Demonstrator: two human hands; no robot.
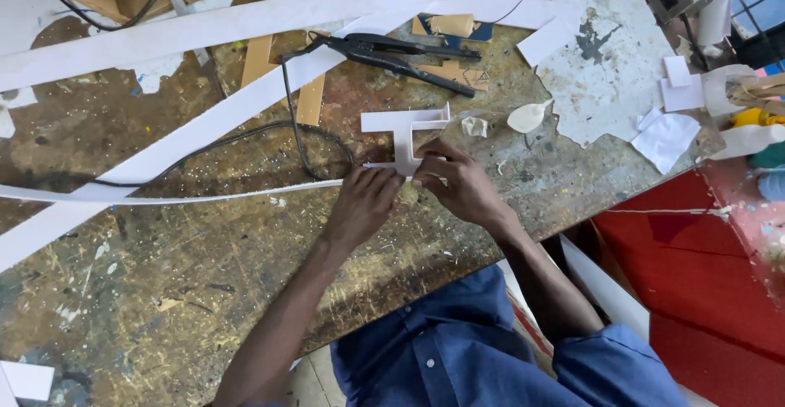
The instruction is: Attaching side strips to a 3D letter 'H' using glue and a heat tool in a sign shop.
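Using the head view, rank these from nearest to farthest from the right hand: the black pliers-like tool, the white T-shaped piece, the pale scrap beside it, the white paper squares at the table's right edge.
From the right hand:
1. White T-shaped piece, touching its fingertips.
2. Pale scrap, up and right.
3. Black pliers-like tool, further up the table.
4. White paper squares, far right edge.

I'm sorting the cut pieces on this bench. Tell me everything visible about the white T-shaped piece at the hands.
The white T-shaped piece lies flat on the worn wooden bench, looking like thin plastic or foam board with raised edges. Its crossbar points away from the person. The left hand and right hand meet at the stem's foot, where a long thin white strip joins.
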